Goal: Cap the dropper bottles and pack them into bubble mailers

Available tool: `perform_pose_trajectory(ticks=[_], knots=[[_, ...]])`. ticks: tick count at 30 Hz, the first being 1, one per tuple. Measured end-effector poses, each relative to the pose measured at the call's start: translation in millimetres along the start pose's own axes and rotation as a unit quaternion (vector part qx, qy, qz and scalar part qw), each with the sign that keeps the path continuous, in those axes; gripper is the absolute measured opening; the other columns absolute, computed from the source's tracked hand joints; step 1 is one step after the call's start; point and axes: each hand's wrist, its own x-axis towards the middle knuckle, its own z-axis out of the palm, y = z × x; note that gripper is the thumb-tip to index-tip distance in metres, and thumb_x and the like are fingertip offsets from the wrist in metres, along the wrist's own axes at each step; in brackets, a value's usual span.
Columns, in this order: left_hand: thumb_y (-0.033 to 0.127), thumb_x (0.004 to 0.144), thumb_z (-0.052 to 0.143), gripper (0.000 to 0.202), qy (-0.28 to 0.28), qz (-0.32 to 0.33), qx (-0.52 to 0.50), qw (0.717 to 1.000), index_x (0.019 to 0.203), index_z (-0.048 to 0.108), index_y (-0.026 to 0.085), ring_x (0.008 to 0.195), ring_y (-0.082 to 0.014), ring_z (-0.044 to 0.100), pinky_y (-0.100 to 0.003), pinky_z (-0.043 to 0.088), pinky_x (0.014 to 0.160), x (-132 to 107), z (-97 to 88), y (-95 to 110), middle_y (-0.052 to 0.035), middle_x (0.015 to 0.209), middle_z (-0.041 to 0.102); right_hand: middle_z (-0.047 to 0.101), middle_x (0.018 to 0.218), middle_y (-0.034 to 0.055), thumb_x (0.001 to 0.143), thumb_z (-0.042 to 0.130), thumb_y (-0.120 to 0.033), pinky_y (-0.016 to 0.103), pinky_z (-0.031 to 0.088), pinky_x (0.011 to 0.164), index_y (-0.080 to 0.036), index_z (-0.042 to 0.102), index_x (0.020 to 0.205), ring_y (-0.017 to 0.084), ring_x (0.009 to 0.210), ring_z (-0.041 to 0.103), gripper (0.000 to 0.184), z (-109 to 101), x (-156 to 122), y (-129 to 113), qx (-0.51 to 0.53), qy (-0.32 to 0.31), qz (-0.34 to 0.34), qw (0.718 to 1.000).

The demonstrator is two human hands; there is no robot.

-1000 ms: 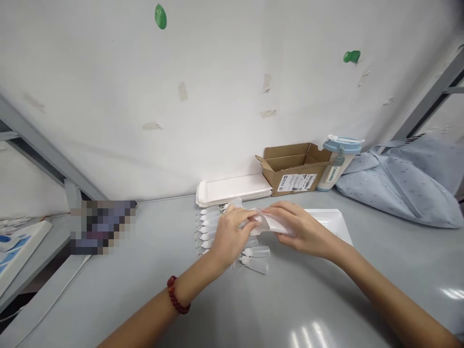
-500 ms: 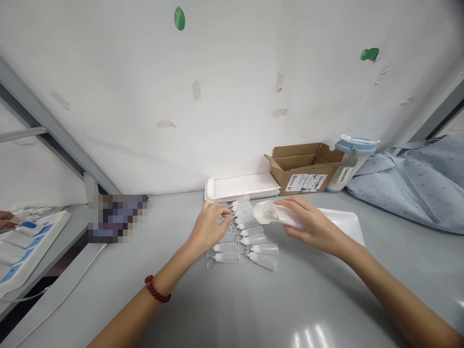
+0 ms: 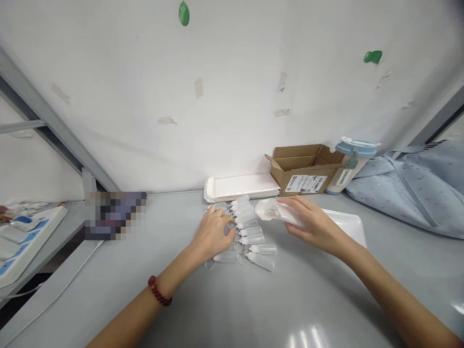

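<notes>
My right hand [image 3: 308, 220] grips a white padded mailer [image 3: 277, 211], its mouth gaping toward the left. Below and left of that mouth lie several small translucent squeeze bottles [image 3: 263, 261] in rows, with white nozzle tips and thin looped cap straps. My left hand [image 3: 214, 231], with a red beaded bracelet at the wrist, hovers low over the left part of the bottles. Its thumb and forefinger are apart and no bottle is visibly lifted; the other fingers curl down and hide some bottles.
A stack of white mailers [image 3: 246, 186] lies by the wall, beside an open cardboard box [image 3: 304, 176]. Another white sheet or mailer [image 3: 348, 226] shows behind my right hand. A blue-lidded tumbler [image 3: 350, 166], blue fabric bag [image 3: 416, 188] and pixelated object [image 3: 116, 215] flank the worktop.
My left hand has turned palm-down and come lower and slightly right over the bottles, its pinched fingertips now spread. My right hand keeps the mailer in nearly the same place.
</notes>
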Motion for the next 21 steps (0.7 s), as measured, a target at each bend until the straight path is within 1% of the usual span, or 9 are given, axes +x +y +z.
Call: perform_pose_trajectory(ticks=[2,6,10,14,21], knots=[[0.024,0.078,0.054,0.022,-0.008,0.000,0.012,1.000,0.090,0.070,0.018,0.086,-0.0269,0.050,-0.039,0.044,0.073,0.2,0.0,2.7,-0.0073,0.076,0.062,0.054,0.118,0.0080,0.080,0.049,-0.018,0.041,0.045,0.086,-0.027,0.040,0.124,0.026,0.109,0.051,0.046,0.2,-0.9,0.6,-0.005,-0.001,-0.007,1.000],[0.027,0.079,0.053,0.020,-0.011,-0.007,0.032,0.999,0.082,0.070,0.017,0.086,-0.0269,0.051,-0.038,0.042,0.073,1.5,-1.1,7.5,-0.0075,0.076,0.063,0.055,0.120,0.0079,0.080,0.050,-0.019,0.042,0.044,0.087,-0.026,0.040,0.124,0.026,0.110,0.051,0.046,1.1,-1.7,3.5,-0.013,0.000,-0.010,1.000],[0.021,0.075,0.053,0.016,-0.018,-0.010,0.045,0.999,0.074,0.069,0.017,0.087,-0.0269,0.051,-0.038,0.041,0.073,2.4,0.3,11.4,-0.0071,0.075,0.064,0.055,0.119,0.0083,0.080,0.050,-0.019,0.042,0.045,0.086,-0.026,0.040,0.124,0.026,0.109,0.051,0.046,2.0,-1.7,5.7,-0.017,0.004,-0.007,1.000],[0.015,0.075,0.049,0.019,-0.022,-0.017,0.051,0.998,0.065,0.066,0.018,0.084,-0.0254,0.052,-0.036,0.040,0.071,3.8,0.8,13.3,-0.0061,0.072,0.063,0.055,0.119,0.0090,0.080,0.050,-0.018,0.042,0.046,0.085,-0.025,0.041,0.124,0.027,0.109,0.051,0.046,2.2,-2.0,3.7,-0.020,0.005,-0.015,1.000],[0.016,0.075,0.049,0.018,-0.024,-0.028,0.048,0.998,0.065,0.064,0.018,0.082,-0.0245,0.053,-0.035,0.041,0.070,5.0,-2.7,13.0,-0.0054,0.071,0.063,0.056,0.116,0.0087,0.081,0.049,-0.019,0.041,0.047,0.083,-0.026,0.041,0.125,0.027,0.107,0.054,0.045,1.6,-1.7,1.1,-0.014,0.015,-0.013,1.000]])
